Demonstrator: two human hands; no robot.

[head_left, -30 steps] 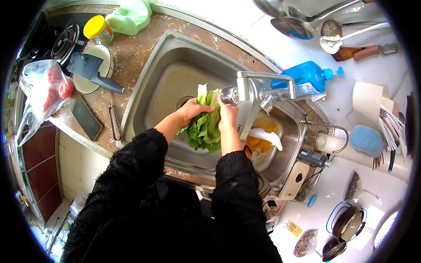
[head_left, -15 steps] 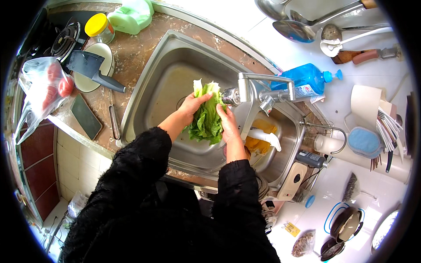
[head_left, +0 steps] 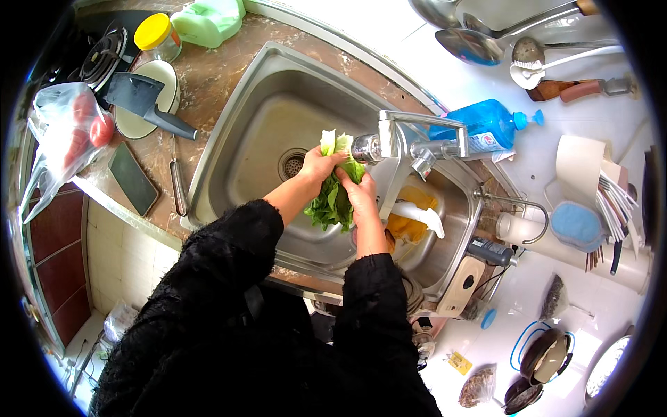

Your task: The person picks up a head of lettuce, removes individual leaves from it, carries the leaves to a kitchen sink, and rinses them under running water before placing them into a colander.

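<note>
Nearest lay the black sleeves [head_left: 226,243], reaching forward over the sink [head_left: 240,156]. The left hand [head_left: 322,169] gripped the lettuce [head_left: 333,203] near its pale end, thumb toward the right; the right hand [head_left: 360,197] was closed on its right side. The lettuce hung inside the larger basin, just beside the tap [head_left: 367,148], its green leaves drooping below the fingers.

Over the last second the left hand had shifted right and the 2 hands had drawn together, so the leaves, spread wider before, were now a narrower bundle, partly hidden by the fingers. The drain [head_left: 292,165], mostly covered earlier, now showed clear of the left hand. This put the pale end right by the tap's nozzle; whether water was running could not be told.

The tap closed off the space at the right, leaving little room there. Beyond it, the smaller basin held a yellow cloth [head_left: 408,228] and a white object [head_left: 421,217]. On the counter to the left lay a dark slab [head_left: 134,179], a metal tool [head_left: 178,189], and a cleaver [head_left: 142,99] across a bowl [head_left: 130,127], beside a bag [head_left: 59,104] of red tomatoes [head_left: 101,130]. Farther off stood a yellow-lidded jar [head_left: 153,32] and a blue bottle [head_left: 483,124].
</note>
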